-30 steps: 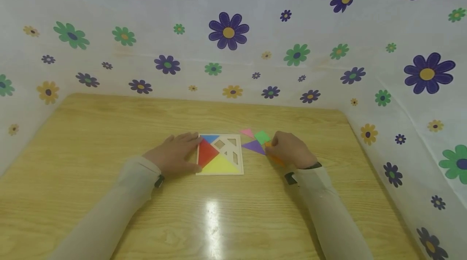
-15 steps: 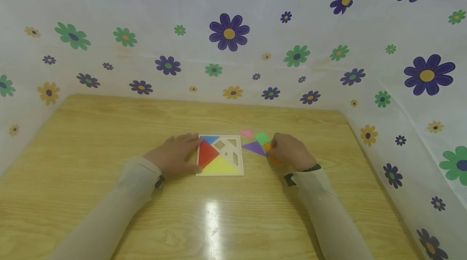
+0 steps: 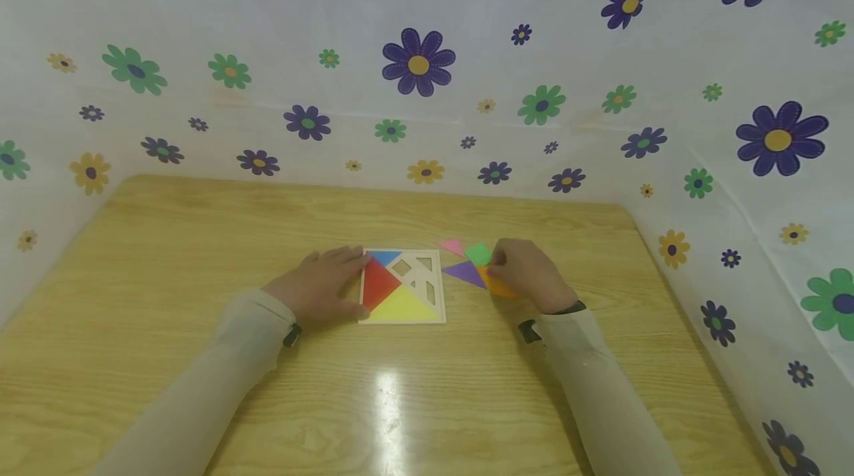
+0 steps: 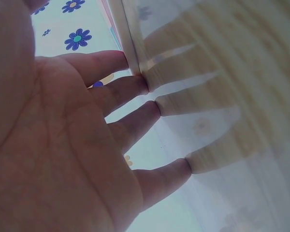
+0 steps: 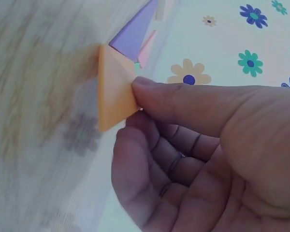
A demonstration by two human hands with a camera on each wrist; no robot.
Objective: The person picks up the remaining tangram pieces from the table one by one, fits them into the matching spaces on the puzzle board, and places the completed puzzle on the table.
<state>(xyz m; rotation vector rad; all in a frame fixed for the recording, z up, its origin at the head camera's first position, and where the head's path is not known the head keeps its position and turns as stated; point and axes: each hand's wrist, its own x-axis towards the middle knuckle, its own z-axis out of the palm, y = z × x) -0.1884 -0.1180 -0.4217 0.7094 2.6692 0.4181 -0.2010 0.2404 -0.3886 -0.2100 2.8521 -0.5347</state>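
A square tangram board lies mid-table with blue, red and yellow triangles set in it; several recesses on its right side show bare wood. My left hand rests with spread fingers along the board's left edge, the thumb at the lower corner. To the right of the board, my right hand pinches an orange tangram piece by one edge between thumb and index finger. That piece touches the purple triangle in the head view. Its far end is partly hidden under the hand.
A green piece and a pink triangle lie just behind the purple one. The wooden table ends at a white flowered cloth at the back and both sides.
My right fingertips have shifted slightly away along the orange piece, so more of it shows beside the purple triangle. The left hand and the board have stayed put.
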